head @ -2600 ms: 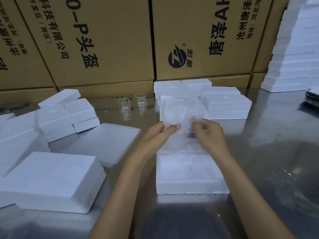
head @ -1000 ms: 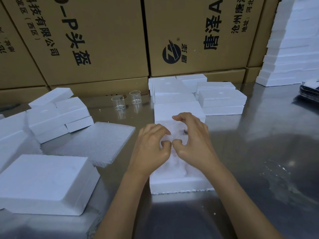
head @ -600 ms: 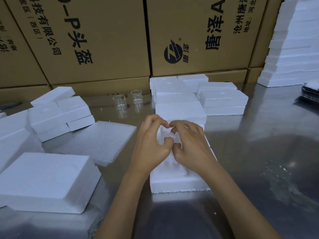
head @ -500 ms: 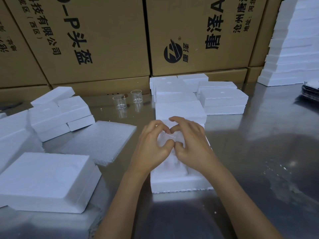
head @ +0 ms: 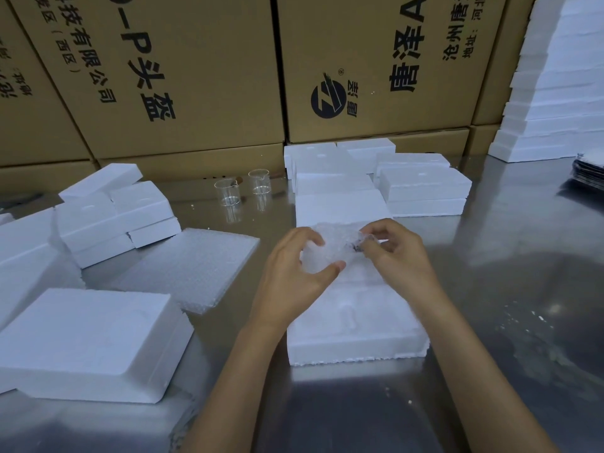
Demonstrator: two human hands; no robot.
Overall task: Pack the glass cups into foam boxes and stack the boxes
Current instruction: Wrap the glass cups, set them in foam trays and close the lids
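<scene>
Fingers of the left hand (head: 294,276) curl round the wrapped bundle (head: 327,253) at frame centre; right hand (head: 397,253) pinches its right end, directly above the open foam box (head: 356,325) on the tabletop.

An open foam box (head: 356,325) lies at the worktop's (head: 510,289) centre, with two glass cups (head: 243,191) side by side behind it to the left. Foam boxes (head: 421,188) cluster behind, more foam pieces (head: 111,207) lie left, and cardboard cartons (head: 202,76) line the back.
</scene>
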